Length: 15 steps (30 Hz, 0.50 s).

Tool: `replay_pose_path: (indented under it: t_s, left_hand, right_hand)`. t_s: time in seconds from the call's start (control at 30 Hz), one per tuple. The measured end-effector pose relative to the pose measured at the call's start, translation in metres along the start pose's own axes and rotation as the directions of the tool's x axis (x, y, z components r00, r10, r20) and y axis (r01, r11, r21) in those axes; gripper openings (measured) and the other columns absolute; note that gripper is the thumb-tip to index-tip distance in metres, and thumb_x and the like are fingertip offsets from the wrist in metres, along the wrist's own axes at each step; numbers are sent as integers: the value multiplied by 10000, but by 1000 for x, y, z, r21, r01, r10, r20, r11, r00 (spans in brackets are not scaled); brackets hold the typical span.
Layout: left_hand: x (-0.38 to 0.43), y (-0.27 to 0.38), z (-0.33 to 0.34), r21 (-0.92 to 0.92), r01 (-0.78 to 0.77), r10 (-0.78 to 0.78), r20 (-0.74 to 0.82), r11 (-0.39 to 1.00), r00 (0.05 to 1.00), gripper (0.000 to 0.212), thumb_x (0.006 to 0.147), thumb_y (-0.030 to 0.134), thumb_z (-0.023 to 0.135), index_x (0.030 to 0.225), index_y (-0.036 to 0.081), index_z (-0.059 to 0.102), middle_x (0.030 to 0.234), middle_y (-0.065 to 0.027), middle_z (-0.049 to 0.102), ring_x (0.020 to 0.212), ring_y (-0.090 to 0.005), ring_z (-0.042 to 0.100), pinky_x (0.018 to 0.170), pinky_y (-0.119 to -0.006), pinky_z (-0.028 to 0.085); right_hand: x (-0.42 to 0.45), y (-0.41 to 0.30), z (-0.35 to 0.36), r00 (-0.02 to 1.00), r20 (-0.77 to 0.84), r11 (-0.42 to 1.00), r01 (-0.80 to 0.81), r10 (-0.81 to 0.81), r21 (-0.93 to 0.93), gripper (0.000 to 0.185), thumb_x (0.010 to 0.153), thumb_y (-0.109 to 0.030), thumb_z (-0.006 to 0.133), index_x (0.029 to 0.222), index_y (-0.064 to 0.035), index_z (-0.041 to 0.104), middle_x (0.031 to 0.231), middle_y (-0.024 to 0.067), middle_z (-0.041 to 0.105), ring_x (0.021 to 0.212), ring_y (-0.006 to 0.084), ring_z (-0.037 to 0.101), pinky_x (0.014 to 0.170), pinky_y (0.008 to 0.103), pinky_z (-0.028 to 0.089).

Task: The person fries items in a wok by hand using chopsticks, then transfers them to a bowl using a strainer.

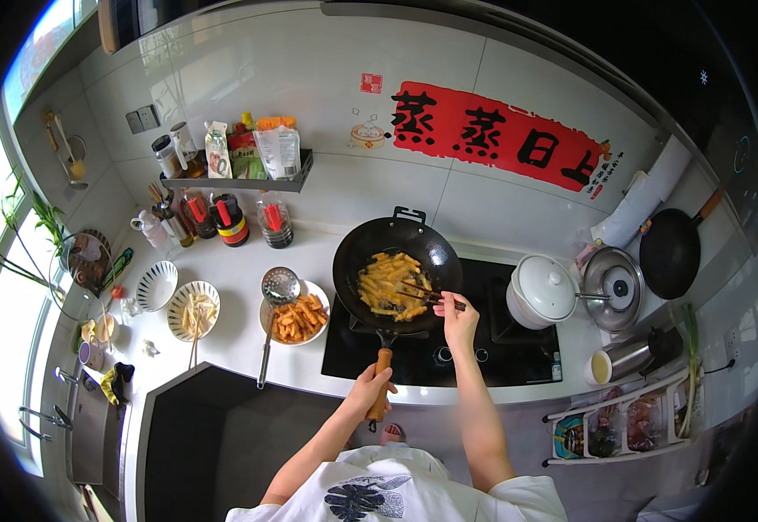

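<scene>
My left hand (pixel 367 393) grips the wooden handle (pixel 384 365) of a black wok (pixel 350 261) on the left side of the gas cooktop. Battered strips (pixel 388 280) lie in bubbling oil inside the wok. My right hand (pixel 457 320) holds dark chopsticks (pixel 429 297) whose tips reach in among the strips. Left of the wok, a white bowl (pixel 317 334) holds browner fried strips (pixel 297 320). A perforated metal skimmer (pixel 281 286) rests across that bowl, its handle hanging past the counter's front edge.
A patterned bowl (pixel 176 324) with pale strips and another patterned bowl (pixel 147 287) stand further left. On the cooktop's right side is a white lidded pot (pixel 540 287). Sauce bottles (pixel 274 225) line the wall below a shelf (pixel 248 181). A storage rack (pixel 620 424) stands right.
</scene>
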<state>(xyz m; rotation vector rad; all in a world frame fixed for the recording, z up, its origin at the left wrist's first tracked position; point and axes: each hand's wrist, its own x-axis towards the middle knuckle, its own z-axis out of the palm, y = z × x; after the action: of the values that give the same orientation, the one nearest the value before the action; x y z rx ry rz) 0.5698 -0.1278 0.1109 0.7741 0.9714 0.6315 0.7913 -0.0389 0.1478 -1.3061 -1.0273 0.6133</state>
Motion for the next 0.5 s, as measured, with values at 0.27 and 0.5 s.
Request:
replay_pose_path:
  t_s: [0.27,0.5]
  left_hand:
    - [0,0,1,2,2,-2,6,1000,1000,537,996,327,531,1424,69,335,838,-106,645,490,-181,585,449,-307,503]
    - [-3,3,2,3,14,-14,-4,1000,1000,531,994,333,536,1418,78,345,836,-97,647,488,-176,584,450,-303,504]
  right_hand:
    - [9,7,6,996,-54,997,75,-74,16,239,988,-158,596,1002,70,667,840,102,684,709,151,692,649,254,570]
    - [9,-4,1,976,-176,990,138,-132,19,237,999,-152,573,1056,61,660,894,104,679,733,142,677,661,259,583]
